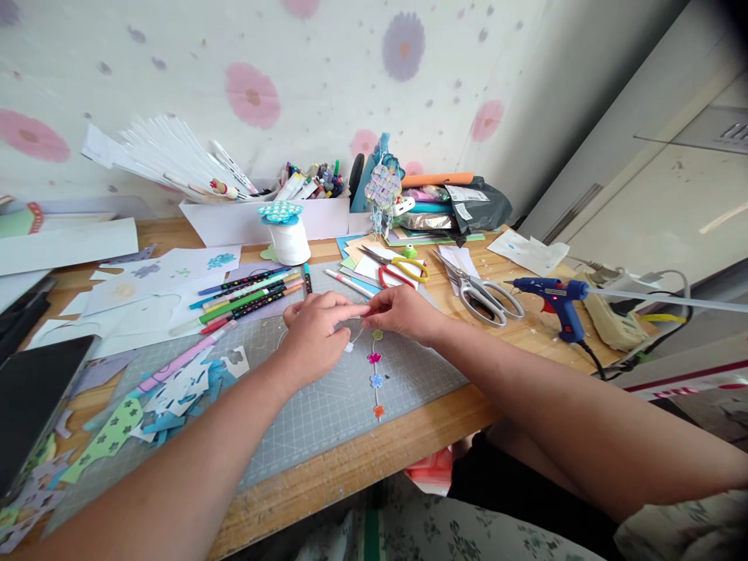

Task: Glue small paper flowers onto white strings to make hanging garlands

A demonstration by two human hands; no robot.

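The right hand's [403, 312] fingers are pinched narrow, apparently on the far end of the flower string [375, 359], presumably to control the thin cord. The left hand's [315, 335] index finger meets them; its grip cannot be told. The string's flowers lie in line toward the near edge of the cutting mat [321, 421], likely to avoid tangling. Far left stands the thread spool [291, 241]. On the tabletop [327, 477], right, the glue gun [552, 300] sits apart, probably keeping its nozzle clear.
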